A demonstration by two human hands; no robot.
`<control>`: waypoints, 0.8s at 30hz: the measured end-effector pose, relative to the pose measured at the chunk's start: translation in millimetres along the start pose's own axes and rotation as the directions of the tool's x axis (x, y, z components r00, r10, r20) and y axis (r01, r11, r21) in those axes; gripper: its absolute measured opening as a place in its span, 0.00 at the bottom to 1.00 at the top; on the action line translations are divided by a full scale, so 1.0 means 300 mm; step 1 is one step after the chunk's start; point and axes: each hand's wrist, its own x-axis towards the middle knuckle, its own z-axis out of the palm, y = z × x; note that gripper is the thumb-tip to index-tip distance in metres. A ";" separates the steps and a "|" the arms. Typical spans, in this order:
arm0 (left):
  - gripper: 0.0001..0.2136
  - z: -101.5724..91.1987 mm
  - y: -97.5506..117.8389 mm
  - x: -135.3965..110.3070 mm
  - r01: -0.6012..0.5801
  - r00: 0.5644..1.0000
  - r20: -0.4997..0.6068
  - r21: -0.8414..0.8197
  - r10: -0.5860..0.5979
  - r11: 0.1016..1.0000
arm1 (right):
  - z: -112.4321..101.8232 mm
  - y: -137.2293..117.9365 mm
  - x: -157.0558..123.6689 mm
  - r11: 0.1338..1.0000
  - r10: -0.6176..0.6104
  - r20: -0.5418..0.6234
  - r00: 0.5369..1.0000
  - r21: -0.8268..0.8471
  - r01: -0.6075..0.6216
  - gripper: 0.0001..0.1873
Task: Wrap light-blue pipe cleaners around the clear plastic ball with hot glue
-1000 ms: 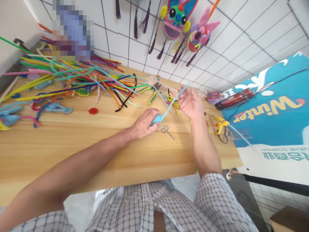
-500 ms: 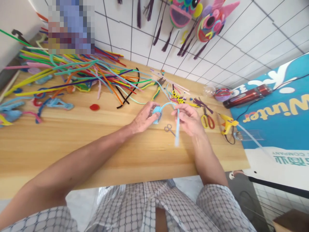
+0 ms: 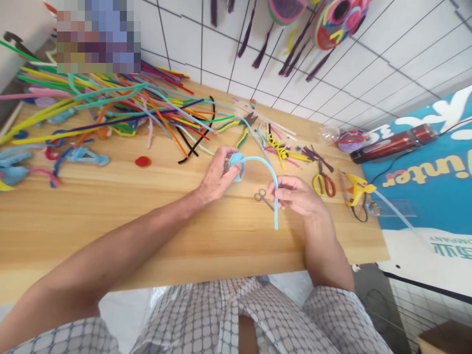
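Observation:
Between the thumb and fingers of my left hand [image 3: 220, 173] is a light blue coil of pipe cleaner [image 3: 236, 164], wound in several turns. A loose length of the same blue pipe cleaner [image 3: 272, 169] arcs from the coil over to my right hand [image 3: 295, 194]. My right fingers pinch this length near its end, and the tip hangs down below them. Small grey scissors [image 3: 261, 195] lie on the table just left of my right hand, partly hidden by it. Pliers with green and yellow handles [image 3: 242, 132] lie beyond my left hand.
A large pile of coloured pipe cleaners [image 3: 121, 101] covers the back left. A red disc [image 3: 142, 161] lies left of my hands. To the right are red-and-yellow scissors [image 3: 324, 184], a yellow glue gun [image 3: 357, 189] and a dark red flask [image 3: 394, 142]. Fish-like ornaments [image 3: 337, 22] hang on the tiled wall.
My right hand has moved right and slightly down along the pipe cleaner, so the arc between the hands is longer. My left hand still grips the coil. The view has shifted a little.

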 end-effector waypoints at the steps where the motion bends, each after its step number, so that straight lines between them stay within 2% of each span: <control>1: 0.17 0.001 -0.001 0.000 -0.007 1.000 -0.012 -0.004 0.007 1.000 | 0.000 0.002 -0.001 0.999 0.002 0.026 1.000 -0.044 -0.001 0.27; 5: 0.18 0.005 -0.006 0.003 -0.025 0.999 -0.028 -0.039 0.023 0.999 | 0.021 0.018 0.009 0.967 0.063 0.135 0.989 -0.254 -0.027 0.30; 7: 0.18 0.006 -0.006 0.004 -0.023 0.999 -0.026 -0.058 0.021 0.998 | 0.034 0.028 0.018 0.963 0.103 0.167 0.981 -0.264 -0.056 0.32; 12: 0.17 0.002 -0.001 0.003 -0.019 1.000 -0.012 -0.034 0.019 0.999 | 0.039 0.046 0.032 0.996 0.078 0.140 0.987 -0.057 -0.071 0.31; 16: 0.18 -0.001 -0.001 0.005 -0.006 1.000 -0.005 -0.022 0.006 1.000 | 0.028 0.050 0.031 0.987 0.078 0.158 0.984 0.126 -0.099 0.32; 20: 0.18 0.001 0.004 0.006 0.014 1.000 0.001 -0.048 -0.014 0.999 | 0.020 0.041 0.031 0.960 0.018 0.015 1.000 0.279 -0.021 0.32; 24: 0.18 -0.001 0.016 0.006 0.021 1.000 0.019 -0.037 -0.021 0.999 | 0.025 0.031 0.037 0.940 -0.071 -0.014 0.997 0.333 0.071 0.29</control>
